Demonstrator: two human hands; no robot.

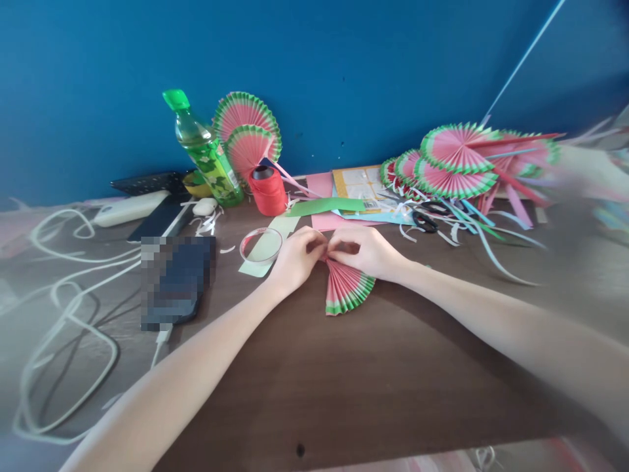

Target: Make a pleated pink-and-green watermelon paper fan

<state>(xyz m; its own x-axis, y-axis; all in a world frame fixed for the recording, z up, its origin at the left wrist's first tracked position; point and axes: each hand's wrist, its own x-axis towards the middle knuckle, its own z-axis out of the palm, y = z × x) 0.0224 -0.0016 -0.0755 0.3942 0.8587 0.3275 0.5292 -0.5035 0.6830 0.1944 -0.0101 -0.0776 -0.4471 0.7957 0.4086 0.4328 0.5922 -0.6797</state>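
A pleated paper fan (348, 288), pink with a green and white edge, spreads toward me over the dark brown table (314, 373). Its narrow gathered end sits between my two hands. My left hand (299, 257) pinches at that end from the left, thumb and fingertips together. From the right, my right hand (362, 250) pinches the same end, fingertips nearly touching the left ones. Any small thing between the fingertips is too small to make out. Beside my left hand lies a roll of clear tape (261, 247) on a pale green paper strip (275, 237).
Behind my hands stand a red thread spool (268, 191), a green drink bottle (206, 154) and finished fans (248, 128). More fans (457, 160) pile at the right, near black scissors (424, 221) and paper strips. On the left lie a phone (179, 278) and white cables (73, 308).
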